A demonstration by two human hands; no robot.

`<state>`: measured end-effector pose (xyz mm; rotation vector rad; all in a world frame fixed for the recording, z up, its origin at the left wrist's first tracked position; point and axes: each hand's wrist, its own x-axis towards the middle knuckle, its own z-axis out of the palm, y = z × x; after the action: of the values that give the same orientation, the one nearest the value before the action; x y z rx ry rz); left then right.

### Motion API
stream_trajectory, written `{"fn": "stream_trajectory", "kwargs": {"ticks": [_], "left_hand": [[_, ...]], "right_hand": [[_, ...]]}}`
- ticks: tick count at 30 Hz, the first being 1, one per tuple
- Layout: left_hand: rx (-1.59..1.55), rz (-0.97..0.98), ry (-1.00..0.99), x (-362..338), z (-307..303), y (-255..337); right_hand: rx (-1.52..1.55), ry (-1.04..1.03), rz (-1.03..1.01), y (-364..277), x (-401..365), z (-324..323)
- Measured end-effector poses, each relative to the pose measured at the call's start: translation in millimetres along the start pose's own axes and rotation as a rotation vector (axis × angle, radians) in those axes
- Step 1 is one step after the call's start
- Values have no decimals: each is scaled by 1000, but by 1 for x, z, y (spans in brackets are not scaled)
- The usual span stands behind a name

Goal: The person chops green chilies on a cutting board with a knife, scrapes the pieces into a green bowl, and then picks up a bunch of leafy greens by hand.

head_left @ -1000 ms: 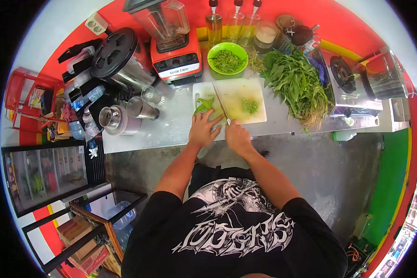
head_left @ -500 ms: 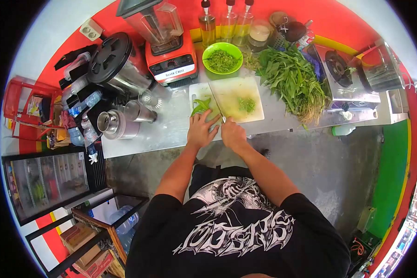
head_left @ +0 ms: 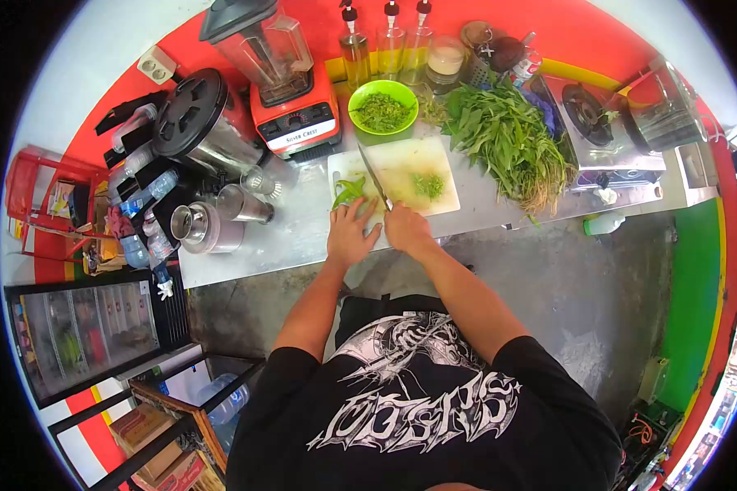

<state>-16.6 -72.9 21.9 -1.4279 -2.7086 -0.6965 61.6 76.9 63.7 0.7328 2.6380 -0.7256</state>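
Observation:
My right hand [head_left: 406,230] is closed round the handle of a kitchen knife [head_left: 372,173], whose blade points up and left across the white cutting board [head_left: 442,155]. Left of the blade, my left hand [head_left: 351,236] holds a small bunch of green leaves [head_left: 349,191] against the board under its fingertips, thumb apart. A little pile of chopped greens [head_left: 427,186] lies on the board right of the knife. Just behind the board, a lime-green bowl [head_left: 355,106] contains more chopped greens.
A large bunch of leafy greens [head_left: 508,143] lies right of the board, beside a gas stove [head_left: 590,114]. A red blender [head_left: 295,119] and oil bottles [head_left: 356,57] stand behind. Metal cups [head_left: 241,204] and a steel container [head_left: 201,123] occupy the left side.
The knife blade has tilted further left at its tip, with the right hand turning slightly. The left hand stays by the leaves. The whole view has shifted a little.

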Motion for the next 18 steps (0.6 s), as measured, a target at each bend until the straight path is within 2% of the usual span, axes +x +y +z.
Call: {"fn": "stream_trajectory", "kwargs": {"ticks": [2,7,18], "left_hand": [[13,4,14,0,3,-2],[-26,12,25,1,1,-3],[-52,26,41,0,2,-7]], "right_hand": [[2,-23,-18,1,0,-1],[178,1,119,-2,-8,11],[148,77,106,12,-17,31]]}}
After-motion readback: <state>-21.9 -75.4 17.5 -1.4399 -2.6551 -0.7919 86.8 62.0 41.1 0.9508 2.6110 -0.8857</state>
